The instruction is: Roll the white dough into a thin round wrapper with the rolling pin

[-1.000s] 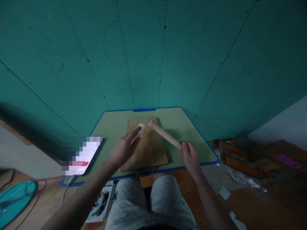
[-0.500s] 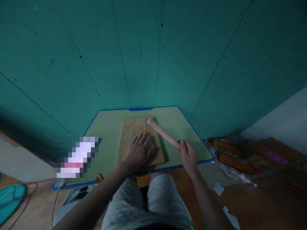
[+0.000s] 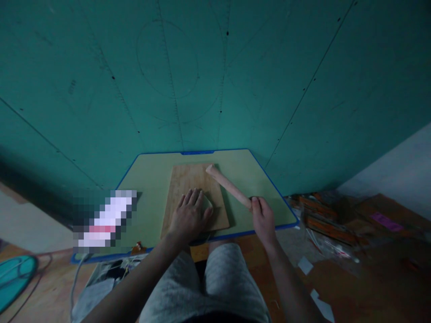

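Observation:
My left hand (image 3: 190, 213) lies palm down on a wooden board (image 3: 183, 176), its fingers stretched out. A pale, rounded thing (image 3: 208, 202) shows between its thumb and fingers; the hand covers part of it, and I cannot make out its kind. To the right, my right hand (image 3: 263, 216) is wrapped round the near end of a smooth wooden stick (image 3: 232, 188). The stick slants up and left, and its slightly thicker far end is over the board's upper right corner.
The board lies on a pale green tabletop (image 3: 151, 179) with a blue rim, against a green wall (image 3: 202, 80). A blurred-out bright device (image 3: 109, 217) stands at left, with a cable below. Cardboard and wrappings (image 3: 336, 229) litter the floor at right.
My left hand has slid slightly left and towards me, and its fingers have shifted off more of the pale thing. The right hand and the stick stay almost still.

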Tool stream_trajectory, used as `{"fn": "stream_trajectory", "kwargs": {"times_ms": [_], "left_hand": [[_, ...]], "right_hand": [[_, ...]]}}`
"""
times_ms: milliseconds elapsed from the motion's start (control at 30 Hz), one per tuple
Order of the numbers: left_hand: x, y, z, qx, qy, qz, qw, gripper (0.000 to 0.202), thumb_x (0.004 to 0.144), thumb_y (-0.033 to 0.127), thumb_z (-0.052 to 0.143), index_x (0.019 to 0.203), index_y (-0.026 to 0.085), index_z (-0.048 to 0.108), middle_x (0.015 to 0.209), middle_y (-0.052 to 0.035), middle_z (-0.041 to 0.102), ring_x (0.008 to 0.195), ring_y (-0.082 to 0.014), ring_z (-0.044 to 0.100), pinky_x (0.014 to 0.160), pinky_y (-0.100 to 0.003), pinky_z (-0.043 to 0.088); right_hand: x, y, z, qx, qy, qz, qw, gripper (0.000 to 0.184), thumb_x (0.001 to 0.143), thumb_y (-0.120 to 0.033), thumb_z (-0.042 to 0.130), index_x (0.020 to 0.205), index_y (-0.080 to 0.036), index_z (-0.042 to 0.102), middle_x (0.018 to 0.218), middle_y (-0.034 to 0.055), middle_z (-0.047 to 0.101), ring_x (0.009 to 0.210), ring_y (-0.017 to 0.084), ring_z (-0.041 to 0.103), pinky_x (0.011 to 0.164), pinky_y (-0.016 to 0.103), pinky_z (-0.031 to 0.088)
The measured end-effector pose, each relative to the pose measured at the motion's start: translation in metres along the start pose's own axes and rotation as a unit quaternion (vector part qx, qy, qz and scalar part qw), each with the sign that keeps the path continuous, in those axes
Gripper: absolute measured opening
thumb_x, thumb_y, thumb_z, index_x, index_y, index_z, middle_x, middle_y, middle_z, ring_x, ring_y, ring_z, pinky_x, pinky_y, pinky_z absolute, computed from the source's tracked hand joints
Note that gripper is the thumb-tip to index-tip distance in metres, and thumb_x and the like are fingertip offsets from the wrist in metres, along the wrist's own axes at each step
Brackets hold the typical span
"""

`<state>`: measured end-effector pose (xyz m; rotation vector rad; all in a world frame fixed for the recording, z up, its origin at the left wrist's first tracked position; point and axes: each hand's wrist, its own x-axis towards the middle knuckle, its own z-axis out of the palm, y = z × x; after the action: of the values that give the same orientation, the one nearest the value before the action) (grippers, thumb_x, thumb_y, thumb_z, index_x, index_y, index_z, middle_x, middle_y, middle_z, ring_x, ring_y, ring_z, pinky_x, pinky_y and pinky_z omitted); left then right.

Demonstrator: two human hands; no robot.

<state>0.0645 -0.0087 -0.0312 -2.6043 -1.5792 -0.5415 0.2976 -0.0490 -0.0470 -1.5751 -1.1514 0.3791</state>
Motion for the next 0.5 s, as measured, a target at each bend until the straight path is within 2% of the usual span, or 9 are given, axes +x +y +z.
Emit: {"fn": "stream_trajectory", "kwargs": {"times_ms": [267,500], "left_hand": [[0.003,-0.013,0.002,0.006,-0.021,0.054,0.998,0.061,0.099,0.05,0.045,0.141,0.006,0.052,0.147,-0.0222,0.055,0.141,-0.0355,0.047,0.117,-0.052,0.038],[0.008,-0.027,-0.005,-0.022,-0.051,0.068,0.996,0.064,0.099,0.055,0.043,0.142,0.007,0.051,0.15,-0.0218,0.052,0.144,-0.0341,0.044,0.118,-0.052,0.035]], "right_hand": [[0.003,0.005,0.001,0.009,-0.014,0.002,1.0,0.045,0.091,-0.063,0.042,0.073,-0.025,0.055,0.06,-0.0014,0.054,0.061,0.018,0.051,0.057,0.03,0.037],[0.002,0.004,0.001,0.007,-0.012,0.002,1.0,0.046,0.091,-0.064,0.043,0.071,-0.025,0.055,0.059,-0.0016,0.054,0.059,0.018,0.05,0.056,0.03,0.036]]}}
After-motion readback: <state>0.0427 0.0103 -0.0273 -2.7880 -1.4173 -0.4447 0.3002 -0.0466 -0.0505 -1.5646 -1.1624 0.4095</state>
